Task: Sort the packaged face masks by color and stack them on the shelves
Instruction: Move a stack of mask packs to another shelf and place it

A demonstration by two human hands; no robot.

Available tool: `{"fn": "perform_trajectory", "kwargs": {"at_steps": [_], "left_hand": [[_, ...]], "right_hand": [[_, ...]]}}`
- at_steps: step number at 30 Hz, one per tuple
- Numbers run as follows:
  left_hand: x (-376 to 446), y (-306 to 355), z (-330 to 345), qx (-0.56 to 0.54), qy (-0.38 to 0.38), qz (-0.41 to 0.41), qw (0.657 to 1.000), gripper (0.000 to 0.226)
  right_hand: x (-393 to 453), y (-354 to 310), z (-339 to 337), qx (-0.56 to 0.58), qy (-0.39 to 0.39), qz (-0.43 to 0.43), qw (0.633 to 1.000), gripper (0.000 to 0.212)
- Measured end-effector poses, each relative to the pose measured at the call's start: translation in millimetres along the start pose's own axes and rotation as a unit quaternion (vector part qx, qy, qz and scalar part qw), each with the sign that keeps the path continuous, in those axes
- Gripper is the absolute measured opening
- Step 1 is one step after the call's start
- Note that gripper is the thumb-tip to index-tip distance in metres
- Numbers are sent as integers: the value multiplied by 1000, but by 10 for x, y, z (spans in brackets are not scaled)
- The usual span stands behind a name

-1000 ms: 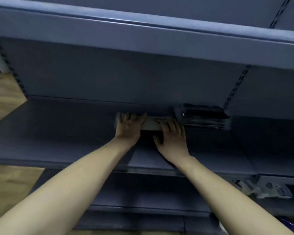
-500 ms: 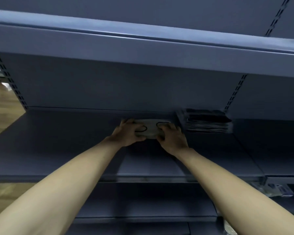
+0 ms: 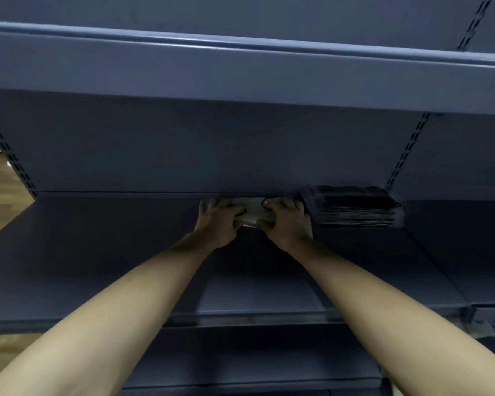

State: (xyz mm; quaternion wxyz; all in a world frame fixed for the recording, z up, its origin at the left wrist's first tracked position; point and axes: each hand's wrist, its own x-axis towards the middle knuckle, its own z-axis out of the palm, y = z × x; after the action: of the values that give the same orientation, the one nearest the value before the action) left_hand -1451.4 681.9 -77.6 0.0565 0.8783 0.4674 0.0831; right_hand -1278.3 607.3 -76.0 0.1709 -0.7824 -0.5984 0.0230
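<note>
You have a small stack of light-coloured packaged masks [image 3: 253, 212] between your two hands at the back of the dark shelf [image 3: 97, 252], close against the rear panel [image 3: 183, 150] and just left of the taller stack of black packaged masks [image 3: 355, 207]. Expect the packs to be very light and soft, with nothing stiff inside. The clear film wrapping looks glossy, so the packs are likely to slide over one another and fan out if you push from one side only. Take hold at the two short ends, as you are doing, and squeeze inward evenly while keeping the pile flat on the shelf; a pinch at a single corner would probably lift only the top pack. Your left hand [image 3: 219, 221] is curled round the left end, with its fingers [image 3: 226, 208] bent over the top edge and the thumb at the front. Your right hand [image 3: 286, 221] grips the right end in the same way, its fingers [image 3: 280, 205] lying over the top of the pile near a dark ear loop that shows through the film. Only the middle strip of the pale packs shows between your hands. The right hand's outer edge sits just beside the black stack, possibly brushing it; the blur there hides whether they touch, so take care not to nudge that pile.
</note>
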Motion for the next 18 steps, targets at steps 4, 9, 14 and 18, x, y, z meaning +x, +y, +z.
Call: {"fn": "perform_trajectory", "kwargs": {"at_steps": [4,9,14,18], "left_hand": [[-15,-22,33,-6,-21,7,1000,49],[-47,-18,37,12,-21,9,1000,52],[-182,5,16,-11,40,16,999,44],[-282,82,-65,-26,47,19,998,46]], "right_hand": [[-27,-14,72,41,16,31,999,72],[-17,-75,91,-20,3,32,999,74],[-82,-161,81,-28,-49,6,998,68],[-95,-177,-2,-24,-70,3,997,68]]}}
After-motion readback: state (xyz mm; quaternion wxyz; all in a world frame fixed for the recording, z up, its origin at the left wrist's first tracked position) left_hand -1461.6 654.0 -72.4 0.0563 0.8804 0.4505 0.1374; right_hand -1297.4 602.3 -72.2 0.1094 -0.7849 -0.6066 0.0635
